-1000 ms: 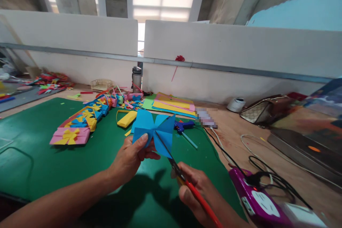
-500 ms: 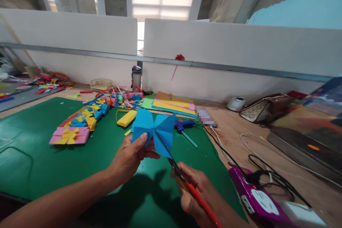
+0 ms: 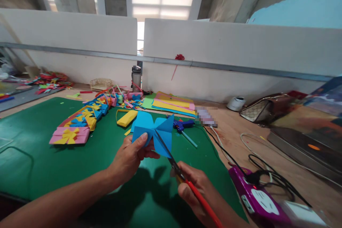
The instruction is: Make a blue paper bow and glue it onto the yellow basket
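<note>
A sheet of blue paper (image 3: 142,124) with slits cut toward its middle is pinched in my left hand (image 3: 138,148), thumb on top and fingers beneath. My right hand (image 3: 192,182) grips scissors (image 3: 184,178) with red handles. Their blades lie along the paper's lower right part, tips near its centre. Both hands are above a green cutting mat (image 3: 80,171). Behind the paper are a yellow paper basket (image 3: 127,118) and a blue glue gun (image 3: 183,124) with a glue stick in it.
Several paper baskets with bows (image 3: 70,136) stand in a row at left. Coloured paper sheets (image 3: 173,105) and a bottle (image 3: 136,78) are at the back. To the right lie a purple power strip (image 3: 256,196), cables (image 3: 278,178) and a bag (image 3: 263,108).
The paper's upper right flap has shifted slightly, and more of the glue gun shows beside it. My right fingers have moved a little on the scissors' handles.
</note>
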Available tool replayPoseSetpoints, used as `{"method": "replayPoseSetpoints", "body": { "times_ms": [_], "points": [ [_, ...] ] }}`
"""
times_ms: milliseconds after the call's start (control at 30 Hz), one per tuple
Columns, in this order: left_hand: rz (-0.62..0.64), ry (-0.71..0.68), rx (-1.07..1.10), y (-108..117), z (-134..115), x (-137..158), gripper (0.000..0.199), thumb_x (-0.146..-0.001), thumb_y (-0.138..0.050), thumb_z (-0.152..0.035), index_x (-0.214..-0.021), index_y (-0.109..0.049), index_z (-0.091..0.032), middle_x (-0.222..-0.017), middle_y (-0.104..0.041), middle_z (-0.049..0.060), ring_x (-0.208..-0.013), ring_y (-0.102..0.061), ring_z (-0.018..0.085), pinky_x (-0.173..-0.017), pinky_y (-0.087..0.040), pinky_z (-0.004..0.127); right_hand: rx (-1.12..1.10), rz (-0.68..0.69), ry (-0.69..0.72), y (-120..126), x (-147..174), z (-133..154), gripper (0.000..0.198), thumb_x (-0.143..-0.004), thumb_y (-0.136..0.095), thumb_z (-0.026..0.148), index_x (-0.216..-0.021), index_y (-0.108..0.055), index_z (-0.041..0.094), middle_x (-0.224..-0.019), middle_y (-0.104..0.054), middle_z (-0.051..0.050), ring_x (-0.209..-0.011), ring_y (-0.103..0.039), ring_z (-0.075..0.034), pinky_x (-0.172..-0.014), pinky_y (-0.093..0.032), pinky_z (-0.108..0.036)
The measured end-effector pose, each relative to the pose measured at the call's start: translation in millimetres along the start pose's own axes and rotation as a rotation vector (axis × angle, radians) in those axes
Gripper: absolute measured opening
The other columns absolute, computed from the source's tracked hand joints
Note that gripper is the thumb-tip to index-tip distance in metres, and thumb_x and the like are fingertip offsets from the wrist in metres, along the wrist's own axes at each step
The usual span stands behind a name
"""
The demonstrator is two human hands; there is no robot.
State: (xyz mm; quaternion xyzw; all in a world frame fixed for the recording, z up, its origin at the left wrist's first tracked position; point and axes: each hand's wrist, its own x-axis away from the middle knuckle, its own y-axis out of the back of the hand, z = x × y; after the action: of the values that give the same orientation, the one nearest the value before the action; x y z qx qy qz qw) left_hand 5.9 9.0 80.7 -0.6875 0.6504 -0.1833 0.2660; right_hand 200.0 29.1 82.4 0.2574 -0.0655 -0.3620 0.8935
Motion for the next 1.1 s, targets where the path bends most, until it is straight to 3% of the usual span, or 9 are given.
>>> {"method": "replayPoseSetpoints", "body": {
  "times_ms": [767, 967, 1100],
  "points": [
    [-0.001, -0.005, 0.021, 1, 2, -1, 0.021, -0.075, -0.068, -0.035, -0.069, -0.065, -0.015, -0.062, -0.062, 0.000, -0.060, -0.062, 0.013, -0.062, -0.055, 0.028, 0.030, -0.023, -0.035, -1, 1, 9, 0.021, -0.082, -0.044, 0.040, -0.078, -0.046, 0.019, -0.061, -0.032, 0.006, -0.053, -0.027, -0.010, -0.047, -0.025, -0.022],
    [0.023, -0.035, -0.143, 6, 9, 2, 0.020, -0.075, -0.068, -0.035, -0.082, -0.068, -0.016, -0.077, -0.070, 0.004, -0.075, -0.065, 0.019, -0.068, -0.054, 0.031, -0.024, -0.071, 0.003, -3, -1, 9, 0.040, -0.084, -0.040, 0.057, -0.079, -0.048, 0.018, -0.061, -0.032, 0.006, -0.053, -0.026, -0.010, -0.047, -0.024, -0.023],
    [-0.012, -0.040, -0.275, 5, 17, 3, 0.031, -0.079, -0.061, -0.043, -0.089, -0.068, -0.014, -0.087, -0.071, 0.009, -0.086, -0.066, 0.025, -0.073, -0.053, 0.035, -0.030, -0.076, -0.004, -10, -5, 9, 0.053, -0.081, -0.038, 0.068, -0.078, -0.049, 0.017, -0.061, -0.034, 0.006, -0.053, -0.027, -0.010, -0.048, -0.025, -0.023]
  ]
}}
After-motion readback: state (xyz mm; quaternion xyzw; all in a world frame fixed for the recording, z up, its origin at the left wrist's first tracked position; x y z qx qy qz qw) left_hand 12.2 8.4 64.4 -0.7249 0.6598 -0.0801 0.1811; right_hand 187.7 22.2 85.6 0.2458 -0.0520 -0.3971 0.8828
